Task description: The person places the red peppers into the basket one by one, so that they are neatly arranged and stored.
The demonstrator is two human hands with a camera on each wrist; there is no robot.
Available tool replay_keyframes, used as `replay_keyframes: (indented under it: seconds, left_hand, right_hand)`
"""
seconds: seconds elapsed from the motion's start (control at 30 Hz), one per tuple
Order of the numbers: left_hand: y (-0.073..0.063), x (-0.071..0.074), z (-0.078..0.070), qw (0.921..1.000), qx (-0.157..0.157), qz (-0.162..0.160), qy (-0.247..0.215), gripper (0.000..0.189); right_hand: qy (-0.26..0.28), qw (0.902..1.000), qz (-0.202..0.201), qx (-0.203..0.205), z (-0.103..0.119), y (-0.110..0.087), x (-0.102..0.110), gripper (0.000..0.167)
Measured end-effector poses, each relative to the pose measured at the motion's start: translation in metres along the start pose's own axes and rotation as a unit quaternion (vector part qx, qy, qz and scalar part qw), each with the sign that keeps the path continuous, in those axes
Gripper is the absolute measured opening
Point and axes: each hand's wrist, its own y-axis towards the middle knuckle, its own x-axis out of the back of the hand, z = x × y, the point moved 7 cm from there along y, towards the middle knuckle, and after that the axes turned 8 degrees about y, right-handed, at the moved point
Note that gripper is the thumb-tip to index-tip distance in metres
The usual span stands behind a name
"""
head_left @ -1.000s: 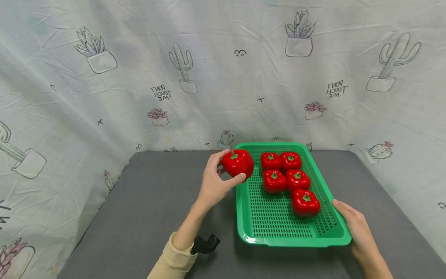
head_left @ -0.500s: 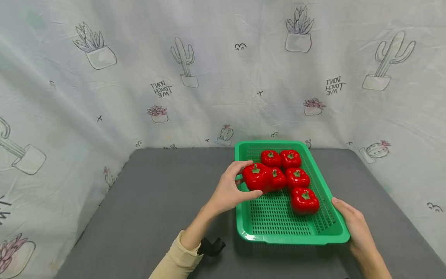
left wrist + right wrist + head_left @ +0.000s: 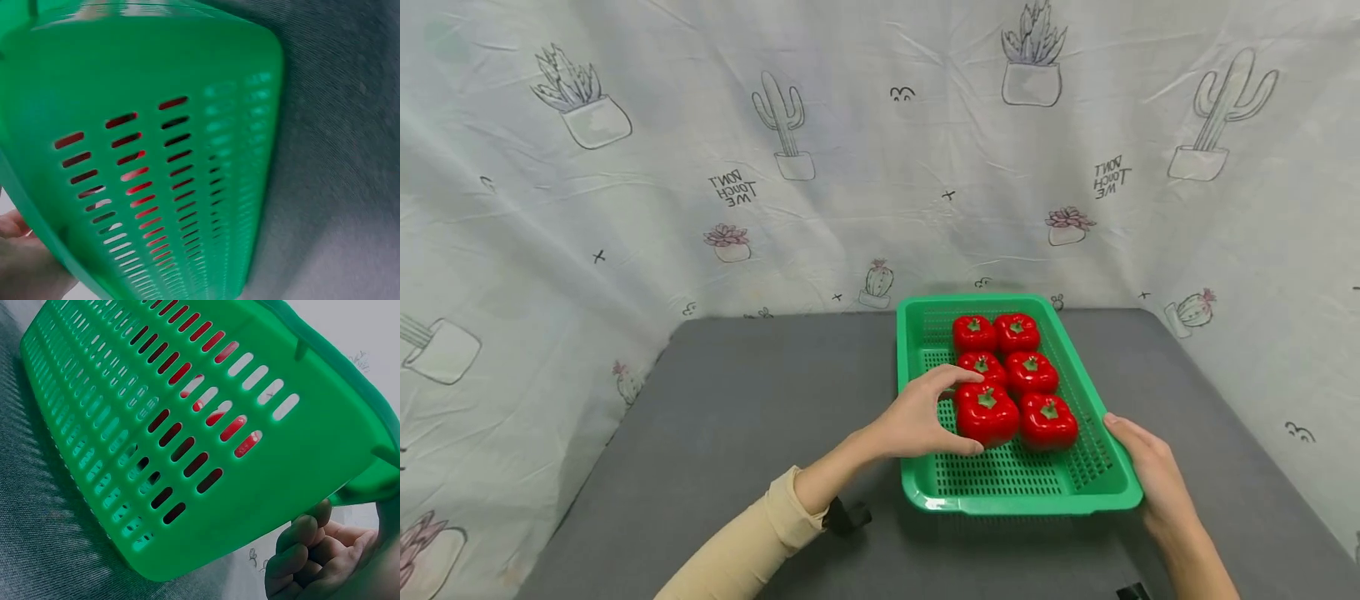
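Observation:
In the head view my left hand reaches over the near-left side of a green plastic basket. Its thumb and fingers are spread around a shiny red bell pepper with a green stem. That pepper is low inside the basket, left of another red bell pepper. My right hand holds the basket's right rim, thumb on top. From the right wrist view, its curled fingers tuck under the rim. The left wrist view has the left hand partly hidden behind the slotted basket wall.
Several more red bell peppers sit together toward the back of the basket. A grey cloth-covered table lies beneath. Behind it hangs a pale curtain printed with potted cacti. A black strap is at the left wrist.
My left hand has carried the bell pepper right and down, from the basket's left rim to a spot beside the front-right pepper. The right hand keeps its hold on the rim.

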Motion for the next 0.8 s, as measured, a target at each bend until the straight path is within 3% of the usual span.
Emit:
replay_keyframes:
  seconds: [0.13,0.43,0.8]
  left_hand:
    - [0.006,-0.005,0.002,0.9994,0.008,0.015,0.031,0.071]
    - [0.014,-0.013,0.011,0.9922,0.120,0.005,0.035,0.075]
    - [0.015,-0.022,0.011,0.9891,0.144,0.003,0.031,0.076]
  right_hand:
    - [0.000,1.0000,-0.001,0.001,-0.001,0.002,0.001,0.015]
    - [0.008,1.0000,0.002,0.004,-0.003,0.004,0.002,0.015]
    - [0.022,0.9997,0.012,0.002,-0.003,0.004,0.000,0.016]
